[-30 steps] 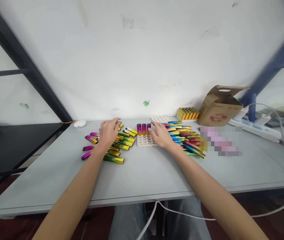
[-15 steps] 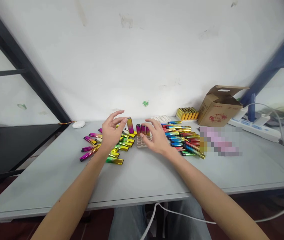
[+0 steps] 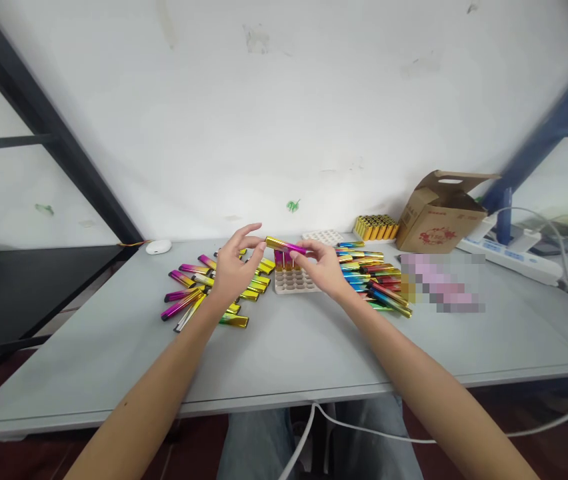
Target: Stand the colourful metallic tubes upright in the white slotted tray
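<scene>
A purple-and-gold tube (image 3: 284, 245) lies nearly level between my two hands, above a white tray with holes (image 3: 297, 283). My left hand (image 3: 239, 267) pinches its gold end, and my right hand (image 3: 321, 267) grips its purple end. Several purple-topped tubes (image 3: 284, 260) stand upright in the back of the tray, partly hidden by the held tube. A loose pile of purple, gold and green tubes (image 3: 181, 305) lies left of the tray, partly behind my left hand. Blue, red and gold tubes (image 3: 387, 293) lie to the right.
At the back stand another white holed tray (image 3: 323, 237), a tray of yellow cylinders (image 3: 377, 228) and an open cardboard box (image 3: 434, 217). A power strip (image 3: 514, 259) with cables is at the right. A white case (image 3: 158, 247) sits back left. A blurred pink item (image 3: 439, 281) lies right.
The tube in my left hand has tipped from upright to nearly level and moved right. My right hand has closed on its purple end.
</scene>
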{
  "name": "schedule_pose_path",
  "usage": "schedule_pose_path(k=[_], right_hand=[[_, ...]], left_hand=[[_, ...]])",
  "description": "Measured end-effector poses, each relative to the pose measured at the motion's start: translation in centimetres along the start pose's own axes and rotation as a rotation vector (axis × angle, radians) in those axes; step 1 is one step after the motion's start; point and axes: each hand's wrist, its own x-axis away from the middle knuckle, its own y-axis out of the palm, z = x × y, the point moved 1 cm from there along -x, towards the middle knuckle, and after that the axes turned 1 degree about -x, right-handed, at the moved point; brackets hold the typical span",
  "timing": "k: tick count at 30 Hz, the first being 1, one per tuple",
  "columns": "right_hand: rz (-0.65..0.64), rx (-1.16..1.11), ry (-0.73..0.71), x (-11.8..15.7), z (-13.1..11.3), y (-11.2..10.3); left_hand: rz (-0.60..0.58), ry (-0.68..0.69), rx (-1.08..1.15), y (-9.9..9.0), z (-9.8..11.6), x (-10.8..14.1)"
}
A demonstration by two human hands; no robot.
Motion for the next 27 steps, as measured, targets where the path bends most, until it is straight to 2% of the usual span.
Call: schedule_pose_path(k=[3,9,14,22,24,27], right_hand=[[0.036,-0.276,0.122,-0.4,0.0,-0.3],[0.070,-0.537,0.233,-0.7,-0.7,-0.2],[0.060,-0.599,0.375,-0.8,-0.9,-1.0],[-0.120,-0.895,0.472,-0.6,-0.9,-1.1],[-0.091,-0.938,0.521,-0.6,-0.9,-1.1],[0.019,-0.967,0.544,-0.8,-0.6,-1.2]], left_hand=[[-0.093,0.011,-0.083,0.3,-0.1,0.4],[-0.254,0.065,-0.150,1.4,0.3,1.3],[-0.194,0.135,-0.196,1.1,0.0,1.3],[-0.163,0.165,-0.315,1.0,-0.5,1.3],[-0.168,0.174,-0.318,1.0,-0.5,1.3],[-0.195,0.187,-0.282,0.8,-0.4,1.4]])
